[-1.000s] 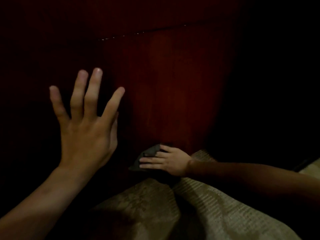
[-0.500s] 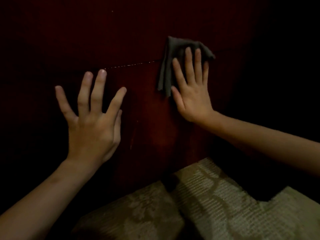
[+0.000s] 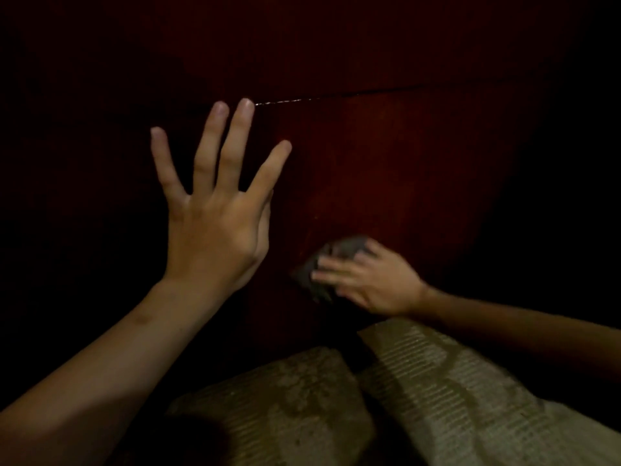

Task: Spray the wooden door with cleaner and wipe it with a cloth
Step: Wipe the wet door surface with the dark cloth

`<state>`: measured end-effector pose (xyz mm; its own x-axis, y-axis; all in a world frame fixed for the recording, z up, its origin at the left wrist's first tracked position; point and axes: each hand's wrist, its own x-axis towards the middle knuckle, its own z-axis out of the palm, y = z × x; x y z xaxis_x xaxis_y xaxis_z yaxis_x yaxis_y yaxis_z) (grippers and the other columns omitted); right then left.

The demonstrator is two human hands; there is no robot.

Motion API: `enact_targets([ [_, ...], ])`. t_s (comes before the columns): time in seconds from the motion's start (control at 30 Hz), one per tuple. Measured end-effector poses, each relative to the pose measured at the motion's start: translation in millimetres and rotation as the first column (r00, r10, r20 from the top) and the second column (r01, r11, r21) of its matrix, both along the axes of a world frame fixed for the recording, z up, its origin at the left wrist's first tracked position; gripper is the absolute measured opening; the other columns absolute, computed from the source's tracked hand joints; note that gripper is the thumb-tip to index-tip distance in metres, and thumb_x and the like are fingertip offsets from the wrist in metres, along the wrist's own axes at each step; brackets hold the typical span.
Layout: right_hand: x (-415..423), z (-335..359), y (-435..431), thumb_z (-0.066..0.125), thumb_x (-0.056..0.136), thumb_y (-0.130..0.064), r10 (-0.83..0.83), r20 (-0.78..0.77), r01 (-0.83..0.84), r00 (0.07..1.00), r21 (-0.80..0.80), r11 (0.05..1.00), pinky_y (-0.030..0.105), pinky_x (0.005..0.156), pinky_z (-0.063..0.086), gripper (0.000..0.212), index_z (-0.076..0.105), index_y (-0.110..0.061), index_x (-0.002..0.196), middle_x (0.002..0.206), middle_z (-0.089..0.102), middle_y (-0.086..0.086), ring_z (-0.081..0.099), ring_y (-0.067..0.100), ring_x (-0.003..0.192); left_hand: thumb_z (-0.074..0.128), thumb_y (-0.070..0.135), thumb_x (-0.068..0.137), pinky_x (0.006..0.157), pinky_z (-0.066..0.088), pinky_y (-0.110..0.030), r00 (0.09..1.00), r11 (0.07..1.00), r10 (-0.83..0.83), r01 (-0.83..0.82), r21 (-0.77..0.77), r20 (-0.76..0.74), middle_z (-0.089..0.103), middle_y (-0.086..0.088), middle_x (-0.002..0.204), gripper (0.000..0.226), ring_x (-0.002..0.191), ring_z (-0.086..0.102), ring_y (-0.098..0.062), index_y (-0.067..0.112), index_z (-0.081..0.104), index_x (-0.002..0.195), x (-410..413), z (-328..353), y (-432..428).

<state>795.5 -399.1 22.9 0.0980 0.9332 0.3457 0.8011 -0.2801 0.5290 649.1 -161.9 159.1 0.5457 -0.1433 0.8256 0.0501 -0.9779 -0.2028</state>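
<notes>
A dark reddish wooden door [image 3: 403, 156] fills the dim view, with a thin horizontal groove that glints near my left fingertips. My left hand [image 3: 215, 210] lies flat on the door, fingers straight and spread. Low on the door, my right hand [image 3: 366, 280] presses a dark grey cloth [image 3: 322, 264] against the wood with straight fingers pointing left; the hand is blurred by motion. Most of the cloth is hidden under that hand. No spray bottle is in view.
My knees in pale patterned trousers [image 3: 437, 391] are close to the foot of the door. Both sides of the view are too dark to make out.
My right hand has swept the cloth down from beside the groove to the bottom of the door, as it was one second ago. My left hand has stayed pressed on the door.
</notes>
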Motion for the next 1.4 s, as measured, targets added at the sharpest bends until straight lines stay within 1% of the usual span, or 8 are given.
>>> enact_targets([
  [0.23, -4.7, 138.1, 46.8, 0.040, 0.108, -0.037, -0.263, 0.091, 0.163, 0.960, 0.582, 0.797, 0.058, 0.123, -0.001, 0.059, 0.019, -0.022, 0.161, 0.165, 0.023, 0.023, 0.011, 0.044, 0.152, 0.049, 0.019, 0.105, 0.120, 0.001, -0.072, 0.999, 1.000, 0.026, -0.026, -0.014, 0.045, 0.014, -0.015, 0.172, 0.055, 0.160, 0.009, -0.034, 0.028, 0.037, 0.158, -4.4, -0.8, 10.8],
  [0.37, -15.4, 11.9, 46.6, 0.049, 0.097, -0.033, 0.000, 0.259, 0.011, 0.966, -0.040, 0.999, 0.046, 0.119, 0.014, 0.070, 0.019, -0.034, 0.161, 0.170, 0.015, -0.008, 0.023, 0.022, 0.146, 0.051, 0.016, 0.102, 0.121, -0.002, -0.070, 0.998, 0.997, 0.059, -0.059, 0.049, 0.016, 0.011, -0.015, 0.172, 0.065, 0.159, 0.006, -0.035, 0.028, 0.028, 0.162, -8.4, -9.1, 24.2],
  [0.63, -29.2, -130.8, 23.8, 0.029, 0.108, -0.037, 0.118, 0.239, 0.078, 0.964, -0.676, 0.733, 0.048, 0.118, -0.021, 0.073, -0.027, -0.021, 0.152, 0.159, -0.028, -0.012, 0.004, 0.011, 0.158, 0.049, 0.015, 0.103, 0.120, 0.002, -0.071, 0.997, 0.995, 0.081, -0.080, 0.065, -0.006, 0.010, -0.016, 0.172, 0.071, 0.158, 0.006, -0.038, 0.030, 0.018, 0.165, -11.6, -18.2, 29.5],
  [0.7, -27.8, -119.0, 18.6, 0.036, 0.105, -0.039, 0.141, 0.193, 0.035, 0.971, -0.699, 0.714, 0.045, 0.120, -0.016, 0.079, -0.023, -0.021, 0.154, 0.170, -0.007, -0.013, 0.013, 0.010, 0.156, 0.048, 0.015, 0.103, 0.120, 0.002, -0.072, 0.997, 0.995, 0.080, -0.079, 0.057, -0.009, 0.010, -0.017, 0.172, 0.070, 0.159, 0.007, -0.039, 0.028, 0.019, 0.165, -12.9, -19.1, 26.8],
  [0.83, -8.0, -53.5, 6.6, 0.062, 0.081, -0.028, 0.080, 0.063, -0.044, 0.995, -0.448, 0.893, 0.034, 0.111, 0.029, 0.084, 0.029, -0.029, 0.158, 0.150, 0.051, -0.013, 0.052, 0.012, 0.115, 0.049, 0.015, 0.102, 0.121, 0.002, -0.070, 0.998, 0.997, 0.054, -0.053, 0.064, -0.025, 0.012, -0.017, 0.173, 0.071, 0.160, 0.010, -0.038, 0.027, 0.019, 0.165, -17.8, -17.5, 28.6],
  [1.13, 11.9, 92.5, 14.8, 0.032, 0.109, -0.045, -0.216, 0.142, 0.158, 0.966, 0.336, 0.929, 0.051, 0.122, -0.016, 0.067, -0.003, -0.031, 0.164, 0.170, -0.024, 0.000, -0.027, 0.025, 0.154, 0.050, 0.019, 0.106, 0.119, 0.009, -0.072, 0.997, 0.997, 0.064, -0.065, 0.031, 0.037, 0.019, -0.017, 0.170, 0.064, 0.156, 0.012, -0.035, 0.022, 0.023, 0.164, -15.7, -30.7, 48.2],
  [1.23, -5.0, 33.1, 37.7, 0.039, 0.103, -0.041, -0.173, 0.098, 0.135, 0.980, 0.309, 0.941, 0.056, 0.120, 0.004, 0.065, 0.016, -0.029, 0.162, 0.167, 0.008, 0.010, 0.008, 0.034, 0.153, 0.049, 0.018, 0.106, 0.118, 0.013, -0.073, 0.996, 0.997, 0.074, -0.075, 0.029, 0.052, 0.019, -0.017, 0.168, 0.063, 0.155, 0.012, -0.034, 0.014, 0.024, 0.164, -14.2, -36.7, 50.4],
  [1.4, -34.2, -108.9, 59.4, 0.055, 0.089, -0.029, 0.041, 0.171, 0.014, 0.984, -0.307, 0.952, 0.036, 0.100, 0.030, 0.072, 0.034, -0.031, 0.158, 0.155, 0.048, -0.012, 0.050, 0.012, 0.111, 0.047, 0.017, 0.106, 0.116, 0.012, -0.077, 0.995, 0.994, 0.091, -0.094, 0.050, 0.048, 0.014, -0.018, 0.169, 0.065, 0.154, 0.014, -0.038, 0.011, 0.019, 0.164, -10.6, -38.5, 50.8],
])
